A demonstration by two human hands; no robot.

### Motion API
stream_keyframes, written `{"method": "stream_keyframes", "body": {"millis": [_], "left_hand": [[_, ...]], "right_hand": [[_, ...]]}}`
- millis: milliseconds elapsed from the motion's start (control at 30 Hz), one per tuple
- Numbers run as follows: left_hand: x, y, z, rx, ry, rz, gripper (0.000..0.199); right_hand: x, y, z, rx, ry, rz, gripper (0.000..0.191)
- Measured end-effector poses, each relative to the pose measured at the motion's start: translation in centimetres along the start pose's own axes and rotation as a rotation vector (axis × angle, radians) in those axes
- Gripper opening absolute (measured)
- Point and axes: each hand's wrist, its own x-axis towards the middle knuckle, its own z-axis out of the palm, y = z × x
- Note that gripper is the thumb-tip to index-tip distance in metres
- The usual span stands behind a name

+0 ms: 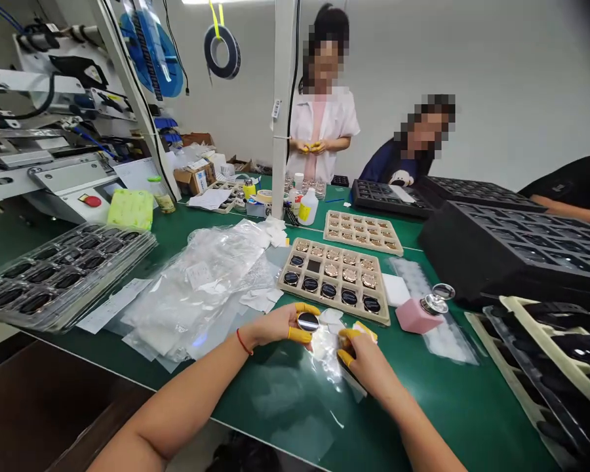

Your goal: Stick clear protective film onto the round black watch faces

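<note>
My left hand [297,326], with yellow covers on its fingertips, holds a round black disc [308,321] between thumb and fingers. My right hand [356,347], also with yellow fingertip covers, is closed just above clear plastic film [324,351]; what it pinches is too small to name. White paper scraps [332,317] lie between the hands. Beyond them sits a beige tray [384,316] with black discs in its front row and rose-gold round parts behind. A pink bottle [419,319] with a metal top stands right of the tray.
Plastic bags [201,282] are heaped to the left, beside clear trays [63,314] of black parts. Black foam trays [496,262] and more trays line the right. A second beige tray [398,248], a white post [279,151] and people are farther back. A machine stands left.
</note>
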Motion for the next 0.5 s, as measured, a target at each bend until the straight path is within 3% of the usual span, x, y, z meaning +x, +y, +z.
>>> {"method": "stream_keyframes", "body": {"millis": [100, 267, 400, 500], "left_hand": [[-0.3, 0.7, -0.5, 0.022, -0.007, 0.009, 0.057], [0.2, -0.2, -0.4, -0.013, -0.009, 0.055, 0.052], [1.0, -1.3, -0.4, -0.017, -0.025, 0.108, 0.058], [1.7, -1.9, -1.1, 0.027, -0.086, 0.156, 0.061]], "right_hand": [[0.4, -0.9, 0.1, -0.112, 0.117, -0.021, 0.03], [3.4, -1.7, 0.8, -0.26, 0.097, 0.061, 0.033], [5.0, 0.2, 2.3, -0.452, 0.079, 0.02, 0.031], [5.5, 2.8, 3.0, -0.307, 0.126, -0.118, 0.032]]}}
